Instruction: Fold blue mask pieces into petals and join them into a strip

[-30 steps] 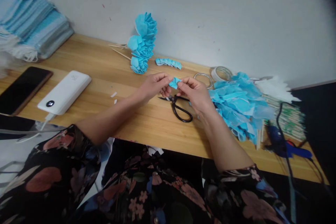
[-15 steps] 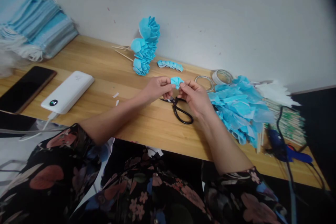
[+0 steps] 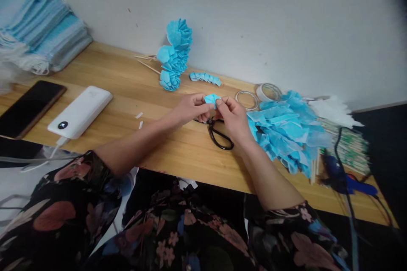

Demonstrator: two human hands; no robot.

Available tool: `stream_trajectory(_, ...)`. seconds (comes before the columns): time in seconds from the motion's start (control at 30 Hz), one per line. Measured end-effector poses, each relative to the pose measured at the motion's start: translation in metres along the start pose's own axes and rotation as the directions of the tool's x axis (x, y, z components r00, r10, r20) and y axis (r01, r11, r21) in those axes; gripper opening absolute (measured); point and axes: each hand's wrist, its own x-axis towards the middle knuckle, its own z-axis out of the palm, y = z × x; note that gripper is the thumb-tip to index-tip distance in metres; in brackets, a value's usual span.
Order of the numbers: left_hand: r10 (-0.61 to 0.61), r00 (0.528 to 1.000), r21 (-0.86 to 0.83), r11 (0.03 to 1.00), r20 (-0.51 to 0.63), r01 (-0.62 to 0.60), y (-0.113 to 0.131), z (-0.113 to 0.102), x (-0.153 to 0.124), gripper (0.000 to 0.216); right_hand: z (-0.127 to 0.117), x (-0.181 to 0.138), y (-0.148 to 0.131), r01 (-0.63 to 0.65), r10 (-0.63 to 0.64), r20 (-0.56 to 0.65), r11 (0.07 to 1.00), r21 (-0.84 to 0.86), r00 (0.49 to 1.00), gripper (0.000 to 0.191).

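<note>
Between my two hands is a small folded piece of blue fabric [image 3: 211, 99], held above the table. My left hand [image 3: 194, 108] pinches its left side between thumb and fingers. At its right edge, my right hand [image 3: 233, 114] grips it the same way. Black-handled scissors [image 3: 221, 139] lie on the table just below, their blades partly hidden by my hands. Behind my hands lies a short row of folded blue pieces [image 3: 205, 78]. Blue fabric flowers [image 3: 174, 59] on wooden sticks rest farther back to the left.
Right of my hands are two tape rolls [image 3: 269, 92], a heap of blue fabric [image 3: 286, 129], bundled sticks [image 3: 348, 150] and a blue glue gun [image 3: 356, 186]. Leftward lie a white power bank [image 3: 81, 112], a phone [image 3: 32, 108] and stacked face masks [image 3: 47, 29]. A wall stands behind.
Both hands still hold the folded blue fabric. The piece has tilted and shifted slightly left, and my right fingers have moved a little inward over its edge.
</note>
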Motion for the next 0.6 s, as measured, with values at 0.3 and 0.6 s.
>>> stream_trajectory(0.3, 0.036, 0.998, 0.004, 0.999, -0.052, -0.036, -0.0018, -0.0029, -0.0004, 0.018, 0.0014, -0.0025, 0.0020, 0.098, -0.089, 0.064, 0.983, -0.155, 0.994, 0.029)
stream_trajectory(0.6, 0.069, 0.990, 0.082, 0.995, -0.126, -0.059, 0.0015, -0.0049, -0.0004, 0.022, -0.0074, -0.0004, -0.0046, 0.157, -0.130, 0.121, 0.956, -0.250, 0.984, 0.043)
